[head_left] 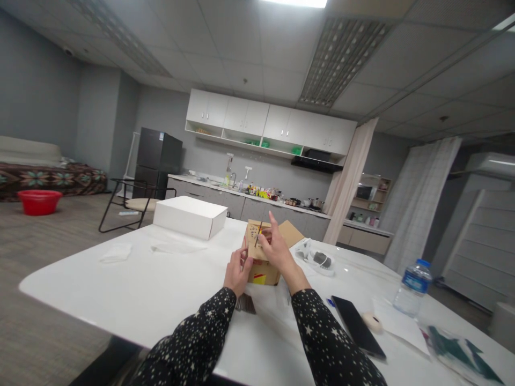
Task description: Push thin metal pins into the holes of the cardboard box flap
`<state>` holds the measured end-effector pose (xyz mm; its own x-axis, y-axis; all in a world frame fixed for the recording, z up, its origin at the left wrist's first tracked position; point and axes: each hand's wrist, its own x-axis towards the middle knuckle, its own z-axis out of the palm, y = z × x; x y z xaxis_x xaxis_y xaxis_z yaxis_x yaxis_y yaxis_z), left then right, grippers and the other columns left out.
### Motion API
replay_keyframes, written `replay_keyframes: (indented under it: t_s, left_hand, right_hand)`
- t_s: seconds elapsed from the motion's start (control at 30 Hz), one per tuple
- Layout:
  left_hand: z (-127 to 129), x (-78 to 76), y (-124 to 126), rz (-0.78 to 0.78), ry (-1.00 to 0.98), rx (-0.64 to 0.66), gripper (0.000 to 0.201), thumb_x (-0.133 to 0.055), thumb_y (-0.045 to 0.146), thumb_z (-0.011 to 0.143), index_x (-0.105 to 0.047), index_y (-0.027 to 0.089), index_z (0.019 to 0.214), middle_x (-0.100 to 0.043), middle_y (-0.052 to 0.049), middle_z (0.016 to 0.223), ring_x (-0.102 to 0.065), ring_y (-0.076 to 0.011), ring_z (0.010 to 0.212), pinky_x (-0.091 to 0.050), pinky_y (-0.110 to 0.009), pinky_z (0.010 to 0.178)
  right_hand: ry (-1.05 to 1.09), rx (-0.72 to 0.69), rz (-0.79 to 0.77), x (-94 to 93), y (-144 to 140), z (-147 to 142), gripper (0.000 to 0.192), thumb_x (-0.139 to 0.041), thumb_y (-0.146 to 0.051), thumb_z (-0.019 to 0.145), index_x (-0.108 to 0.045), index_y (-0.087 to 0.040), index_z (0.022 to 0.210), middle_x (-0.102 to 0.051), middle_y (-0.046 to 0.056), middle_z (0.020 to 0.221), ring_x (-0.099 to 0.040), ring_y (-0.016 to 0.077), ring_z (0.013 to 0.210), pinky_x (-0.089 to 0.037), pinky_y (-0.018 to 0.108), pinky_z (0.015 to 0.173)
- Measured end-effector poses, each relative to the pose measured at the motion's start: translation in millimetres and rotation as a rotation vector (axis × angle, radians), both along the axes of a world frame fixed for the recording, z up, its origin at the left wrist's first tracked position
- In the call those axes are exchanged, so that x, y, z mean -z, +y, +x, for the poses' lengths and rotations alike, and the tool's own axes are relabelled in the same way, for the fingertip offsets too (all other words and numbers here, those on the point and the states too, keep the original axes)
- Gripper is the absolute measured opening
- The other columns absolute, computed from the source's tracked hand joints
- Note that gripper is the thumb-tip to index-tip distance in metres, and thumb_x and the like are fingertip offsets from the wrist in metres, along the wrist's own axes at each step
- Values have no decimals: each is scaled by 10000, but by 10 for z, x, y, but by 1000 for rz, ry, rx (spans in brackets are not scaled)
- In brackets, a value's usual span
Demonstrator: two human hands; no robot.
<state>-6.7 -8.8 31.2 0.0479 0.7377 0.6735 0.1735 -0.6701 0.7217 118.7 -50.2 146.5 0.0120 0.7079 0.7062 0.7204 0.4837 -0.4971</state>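
A: ok so what's in that cardboard box [262, 272] mid-frame, just below centre?

B: can't see inside from here tbh. Plain brown board, squared off, yellow and red print on the near side, and a stiff loose-looking flap [293, 234] sticking out to the right.

A: and the hands?

B: left hand [238, 271] is up against the box's left side, fingers half bent. Can't tell if it's gripping or just resting there. Right hand [277, 249] is over the top, index finger pointing up, the rest curled in. There's a skinny dark stick [258, 234] at those fingertips, but whether it's really pinched, can't tell, too small. Sleeves [197, 329] are black with pale stars, btw.

A: other containers?

B: smooth white box [185, 217] left of centre, lid down, so contents hidden. Clear plastic bottle [412, 289] over on the right, blue cap, blue label, can't make out the level. Shallow white dish-like thing [328, 271] right of the hands with a dull grey lump [322, 259] in it. Crinkly clear bag [462, 351] with something green in it, lower right. All on the glossy white table [120, 289].

A: and the floor?

B: round red basin [39, 203], far left, can't see into it.
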Motion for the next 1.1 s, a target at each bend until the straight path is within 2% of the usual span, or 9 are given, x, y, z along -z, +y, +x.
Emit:
replay_keyframes:
  t_s: [0.1, 0.27, 0.3, 0.37, 0.47, 0.63, 0.83, 1.1]
  left_hand:
    - [4, 7, 3, 5, -8, 3, 432, -374, 489, 917, -507, 192, 1200, -564, -57, 973, -573, -182, 834, -485, -352, 791]
    - [-14, 25, 16, 15, -6, 12, 431, -370, 484, 919, -503, 195, 1209, -556, -51, 969, -572, -179, 834, -482, -355, 801]
    - [-19, 25, 16, 15, -6, 13, 432, -368, 486, 918, -503, 196, 1209, -556, -50, 965, -572, -180, 833, -482, -359, 804]
    - [-25, 19, 10, 11, -8, 14, 434, -362, 490, 918, -503, 198, 1207, -555, -48, 956, -572, -182, 829, -483, -364, 805]
    - [-26, 4, -3, 5, -16, 17, 433, -358, 490, 917, -504, 197, 1201, -554, -46, 951, -571, -182, 826, -484, -367, 803]
    - [-15, -1, -8, -15, -28, 13, 434, -361, 487, 913, -510, 198, 1200, -569, -51, 955, -577, -183, 830, -491, -358, 784]
    - [-24, -5, -1, 0, -28, 15, 447, -363, 494, 909, -515, 185, 1194, -586, -57, 944, -587, -189, 830, -490, -370, 798]
    - [7, 29, 9, -5, -29, 13, 448, -383, 489, 909, -509, 184, 1212, -574, -54, 950, -577, -181, 829, -487, -341, 767]
  right_hand:
    - [11, 15, 18, -1, -3, 16, 707, -502, -288, 860, -197, -249, 1497, -649, 56, 994, -613, 153, 761, -506, 331, 789]
    - [-81, -14, -14, 6, 36, 39, 505, -508, -274, 853, -487, -235, 1356, -640, 81, 1072, -609, 152, 777, -504, 322, 799]
    - [-81, -14, -15, 13, 45, 42, 494, -509, -273, 852, -502, -235, 1344, -639, 81, 1078, -608, 152, 779, -504, 321, 800]
    - [-46, -3, -16, 26, 59, 44, 561, -507, -275, 850, -423, -245, 1404, -645, 70, 1053, -610, 150, 768, -508, 320, 790]
    - [2, 19, -32, 32, 82, 36, 720, -514, -275, 836, -224, -250, 1495, -646, 63, 1029, -615, 149, 751, -514, 323, 768]
    - [19, 22, -59, -11, 135, -17, 759, -511, -236, 809, -197, -228, 1501, -638, 88, 1077, -620, 149, 757, -512, 336, 784]
    - [43, 2, -74, -49, 207, -79, 592, -531, -210, 785, -432, -200, 1368, -635, 100, 1111, -620, 142, 757, -513, 315, 781]
    - [31, -39, 14, -41, 248, 13, 376, -511, -246, 815, -512, -198, 1189, -642, 84, 1037, -625, 166, 791, -513, 316, 752]
